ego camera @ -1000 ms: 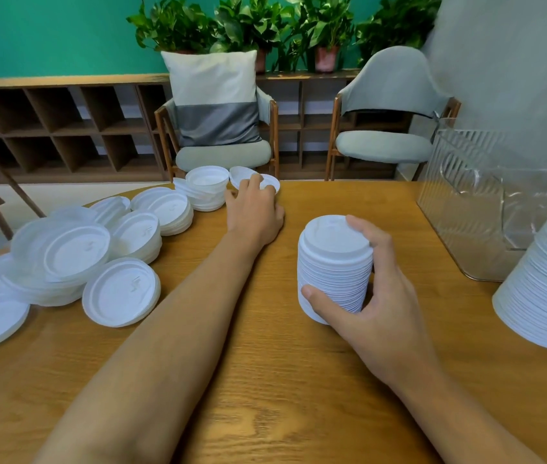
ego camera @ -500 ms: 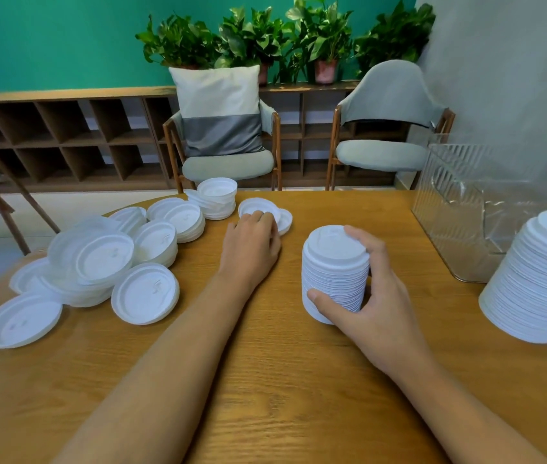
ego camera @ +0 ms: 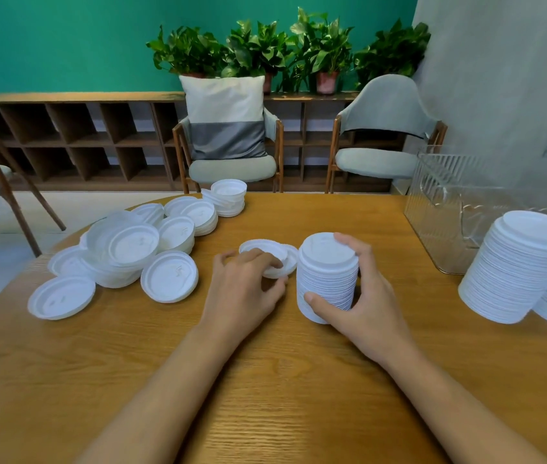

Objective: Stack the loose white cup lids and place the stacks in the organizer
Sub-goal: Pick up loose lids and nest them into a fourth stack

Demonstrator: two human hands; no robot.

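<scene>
The wooden table (ego camera: 265, 380) is carrying everything. A clear organizer (ego camera: 432, 202) is standing at its far right, with tall lid stacks (ego camera: 516, 272) leaning just in front. Loose lids (ego camera: 121, 249) are lying scattered at the left. The right hand (ego camera: 366, 306) is wrapping thumb and spread fingers around an upright middle stack (ego camera: 327, 283). The left hand (ego camera: 245, 289), fingers curled, is pinching two overlapping lids (ego camera: 275, 259) just beside it
</scene>
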